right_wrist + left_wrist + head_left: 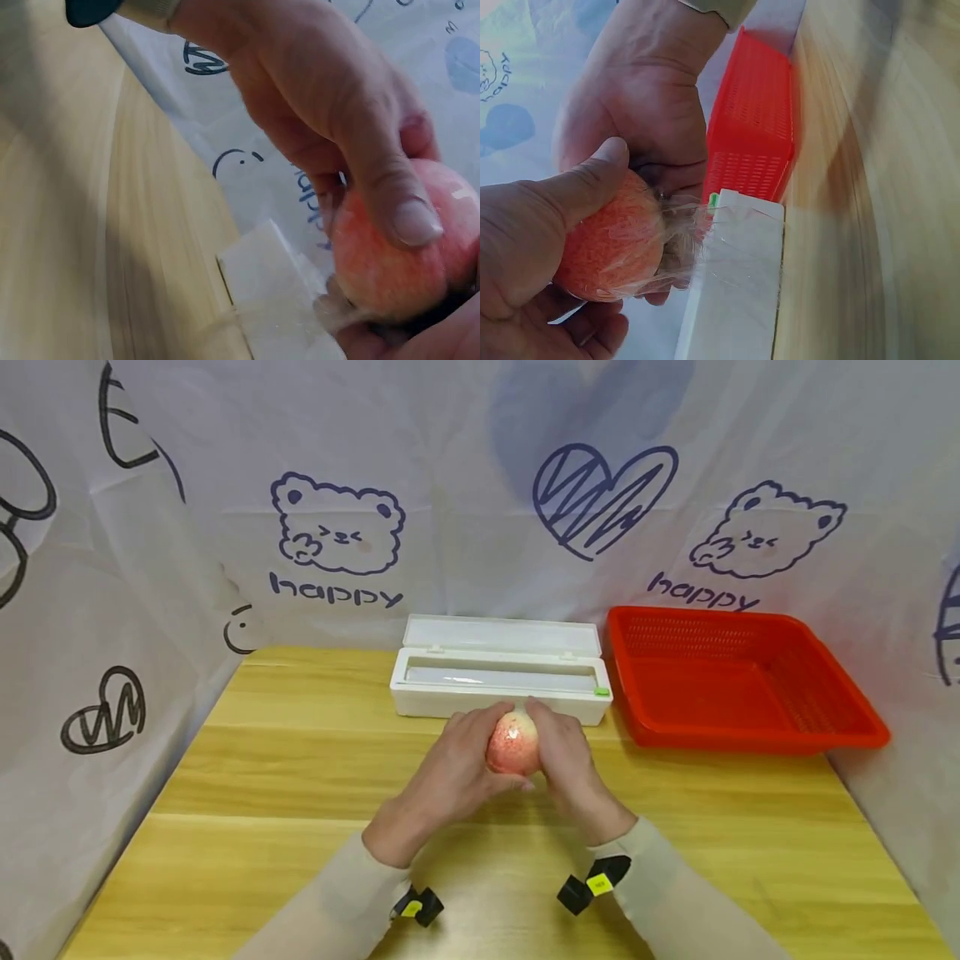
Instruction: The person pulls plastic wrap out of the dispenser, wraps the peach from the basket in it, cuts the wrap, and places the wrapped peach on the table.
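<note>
A red and cream peach [513, 745] is held above the table between both hands, in front of the white box. My left hand [456, 768] grips its left side, fingers curled about it. From the right, my right hand [572, 764] holds the other side, and its thumb lies on the peach [405, 247] in the right wrist view. Clear cling film [681, 251] covers the fruit, with loose crumpled film sticking out from it in the left wrist view. Behind the hands stands the white cling film box [501, 703], its lid raised and a roll inside.
A red plastic basket [750, 735] with perforated walls stands at the back right, close beside the box. The wooden table [285, 793] meets a white printed cloth [465, 543] at the back and sides. A small green piece [602, 692] sits on the box's right end.
</note>
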`<state>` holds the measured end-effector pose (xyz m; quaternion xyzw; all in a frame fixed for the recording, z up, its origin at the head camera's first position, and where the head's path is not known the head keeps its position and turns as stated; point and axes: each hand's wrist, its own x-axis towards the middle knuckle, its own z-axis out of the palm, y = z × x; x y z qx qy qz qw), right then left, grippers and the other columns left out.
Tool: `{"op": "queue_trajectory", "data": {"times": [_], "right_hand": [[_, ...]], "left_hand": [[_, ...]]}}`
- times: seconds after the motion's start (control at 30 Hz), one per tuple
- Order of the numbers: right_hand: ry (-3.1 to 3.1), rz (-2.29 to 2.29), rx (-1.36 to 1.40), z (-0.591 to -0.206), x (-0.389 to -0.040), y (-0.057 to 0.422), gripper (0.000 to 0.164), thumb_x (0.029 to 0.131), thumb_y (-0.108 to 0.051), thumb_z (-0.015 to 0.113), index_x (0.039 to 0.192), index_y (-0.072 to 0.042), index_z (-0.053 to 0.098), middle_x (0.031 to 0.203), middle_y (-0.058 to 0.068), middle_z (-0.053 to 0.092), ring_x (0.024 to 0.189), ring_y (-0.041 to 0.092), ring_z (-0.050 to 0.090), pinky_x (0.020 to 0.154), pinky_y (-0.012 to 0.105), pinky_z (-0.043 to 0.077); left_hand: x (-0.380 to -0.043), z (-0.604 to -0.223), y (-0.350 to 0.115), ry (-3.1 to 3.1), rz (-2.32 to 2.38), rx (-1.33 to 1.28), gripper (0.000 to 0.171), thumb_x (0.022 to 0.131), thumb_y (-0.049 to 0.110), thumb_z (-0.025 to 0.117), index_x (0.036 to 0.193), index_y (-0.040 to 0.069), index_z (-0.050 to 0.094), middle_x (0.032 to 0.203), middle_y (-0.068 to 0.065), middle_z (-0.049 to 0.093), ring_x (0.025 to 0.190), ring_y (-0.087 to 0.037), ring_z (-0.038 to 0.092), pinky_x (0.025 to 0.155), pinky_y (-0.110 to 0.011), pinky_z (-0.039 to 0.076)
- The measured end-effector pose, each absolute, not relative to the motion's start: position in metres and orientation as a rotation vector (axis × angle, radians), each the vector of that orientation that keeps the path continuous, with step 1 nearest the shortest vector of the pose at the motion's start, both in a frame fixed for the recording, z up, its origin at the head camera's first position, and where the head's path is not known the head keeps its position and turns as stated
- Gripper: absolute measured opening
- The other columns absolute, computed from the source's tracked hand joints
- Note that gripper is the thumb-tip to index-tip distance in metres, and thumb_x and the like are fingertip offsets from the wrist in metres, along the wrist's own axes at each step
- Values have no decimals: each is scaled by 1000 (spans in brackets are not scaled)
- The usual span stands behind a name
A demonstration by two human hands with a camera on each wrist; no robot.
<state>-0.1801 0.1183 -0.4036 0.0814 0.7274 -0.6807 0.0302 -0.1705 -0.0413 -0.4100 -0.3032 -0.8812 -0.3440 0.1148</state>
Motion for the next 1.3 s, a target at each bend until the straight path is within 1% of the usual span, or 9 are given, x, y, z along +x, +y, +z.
{"op": "queue_trajectory", "data": {"times": [0.17,0.37,0.47,0.63,0.77,0.93,1.03,1.17,1.3], "right_hand": [[2233,-2067,49,-405,-180,122,62,97,-62,37,122,-11,63,124,5,58,110,20,51,94,37,48],[2455,-2054,8,-407,-177,115,57,97,-58,41,106,-11,72,104,11,67,96,20,57,78,37,53],[2432,-2075,-22,-406,-179,115,59,97,-61,39,111,-12,70,111,8,66,105,18,56,88,38,51],[2353,-1948,-297,-402,-183,119,61,101,-58,26,141,-18,47,144,6,48,129,19,42,111,45,36],[2232,-1993,-397,-397,-189,131,66,101,-59,23,148,-15,35,148,11,43,133,23,41,114,46,30],[2315,-2092,-233,-399,-192,156,63,100,-55,35,132,-3,52,127,18,60,115,25,59,106,44,41],[2386,-2071,-92,-409,-188,167,57,100,-50,43,122,0,58,116,21,64,104,26,64,98,43,49],[2386,-2045,-49,-420,-177,176,55,99,-46,48,122,2,57,114,24,62,102,28,63,92,39,53],[2388,-2041,-114,-420,-169,176,50,97,-44,53,120,-1,59,114,21,59,103,30,57,87,32,55]], "left_hand": [[-171,-413,-42,-2599,-1076,-846,91,68,40,86,142,11,42,135,-1,55,117,-17,49,102,-38,41],[-173,-408,-43,-2592,-1156,-812,85,69,44,85,139,18,45,125,1,59,107,-14,54,91,-35,51],[-173,-407,-43,-2616,-1234,-766,85,68,44,85,138,16,45,125,-1,60,106,-14,56,89,-35,53],[-173,-408,-45,-2665,-1378,-634,89,68,46,84,139,11,42,126,-7,59,107,-15,58,88,-35,54],[-176,-409,-50,-2654,-1588,-460,90,68,55,81,137,13,41,124,-5,58,106,-16,58,88,-38,54],[-184,-410,-62,-2569,-1865,-221,99,69,61,77,147,22,29,129,-9,50,110,-22,55,91,-44,52],[-187,-410,-69,-2471,-2038,-173,92,74,56,76,148,29,28,132,-10,48,113,-24,54,93,-44,50],[-188,-410,-74,-2332,-2220,-144,74,80,43,77,138,18,39,130,-9,49,112,-23,54,92,-38,51],[-187,-410,-73,-2291,-2310,-112,71,83,36,76,132,6,34,128,-13,48,108,-25,56,86,-33,53]]}}
